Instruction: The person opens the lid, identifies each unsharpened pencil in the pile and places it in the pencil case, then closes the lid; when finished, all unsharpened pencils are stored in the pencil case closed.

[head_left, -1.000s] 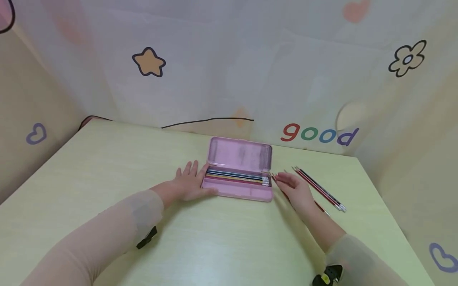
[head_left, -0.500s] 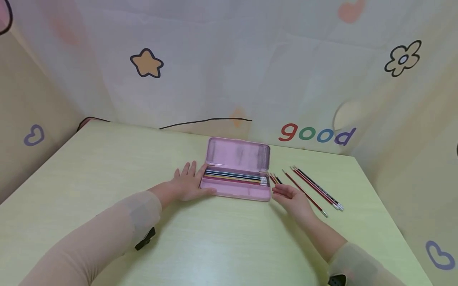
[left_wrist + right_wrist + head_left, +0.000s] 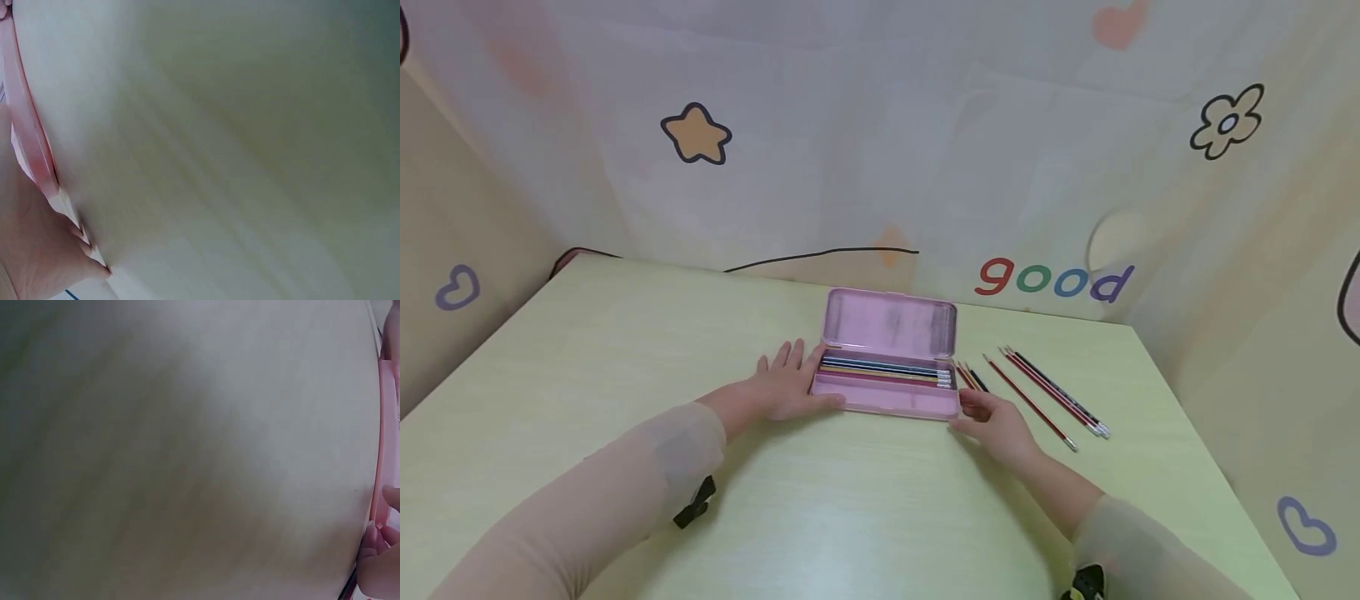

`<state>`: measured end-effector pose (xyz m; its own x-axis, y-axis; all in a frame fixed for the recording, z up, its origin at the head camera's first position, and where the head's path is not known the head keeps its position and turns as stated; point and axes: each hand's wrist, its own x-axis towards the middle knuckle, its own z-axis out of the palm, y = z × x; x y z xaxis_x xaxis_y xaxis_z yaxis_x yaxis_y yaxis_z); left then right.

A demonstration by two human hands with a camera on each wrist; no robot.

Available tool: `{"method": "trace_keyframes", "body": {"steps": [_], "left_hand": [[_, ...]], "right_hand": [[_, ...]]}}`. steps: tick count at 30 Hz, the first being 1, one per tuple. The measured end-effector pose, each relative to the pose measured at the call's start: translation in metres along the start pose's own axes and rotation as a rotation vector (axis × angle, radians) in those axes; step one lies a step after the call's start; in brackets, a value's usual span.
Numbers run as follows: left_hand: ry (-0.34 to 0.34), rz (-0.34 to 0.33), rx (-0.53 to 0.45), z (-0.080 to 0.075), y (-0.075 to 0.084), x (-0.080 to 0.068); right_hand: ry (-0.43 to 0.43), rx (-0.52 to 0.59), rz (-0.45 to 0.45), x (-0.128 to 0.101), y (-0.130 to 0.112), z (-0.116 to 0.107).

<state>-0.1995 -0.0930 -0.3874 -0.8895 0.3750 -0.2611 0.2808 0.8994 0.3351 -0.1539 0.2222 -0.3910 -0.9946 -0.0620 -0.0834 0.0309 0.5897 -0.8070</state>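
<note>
A pink pencil case (image 3: 889, 323) lies on the table with its lid raised at the back. Several pencils (image 3: 880, 370) lie lengthwise inside, behind a bare front strip. My left hand (image 3: 784, 390) rests at the case's left end, fingers spread and thumb along the front edge; the left wrist view shows it against the pink side (image 3: 28, 125). At the front right corner, my right hand (image 3: 1000, 429) holds the case between thumb and curled fingers, as the right wrist view shows near the pink edge (image 3: 387, 444). Tips of a few pencils (image 3: 973, 378) show just behind the right hand.
To the right of the case lies a single red pencil (image 3: 1033, 407), slanting. Beyond it several red and dark pencils (image 3: 1056, 393) lie side by side. A printed cloth wall (image 3: 820, 167) stands behind the table (image 3: 820, 500).
My right hand has put down the pencils it held beside the case and moved forward-left to the case's front right corner. The left hand stays in place. The view has shifted slightly.
</note>
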Motion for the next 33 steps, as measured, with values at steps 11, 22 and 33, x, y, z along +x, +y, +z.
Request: {"method": "trace_keyframes", "body": {"steps": [11,22,33], "left_hand": [[0.127,0.020,-0.582,-0.025,-0.009,0.023],[0.032,0.121,-1.300,-0.059,-0.007,0.043],[0.007,0.197,-1.346,-0.060,-0.006,0.026]], "right_hand": [[0.060,-0.047,-0.013,0.003,0.001,0.000],[0.044,-0.040,-0.005,0.004,0.000,0.002],[0.036,-0.052,0.016,0.003,0.002,0.000]]}}
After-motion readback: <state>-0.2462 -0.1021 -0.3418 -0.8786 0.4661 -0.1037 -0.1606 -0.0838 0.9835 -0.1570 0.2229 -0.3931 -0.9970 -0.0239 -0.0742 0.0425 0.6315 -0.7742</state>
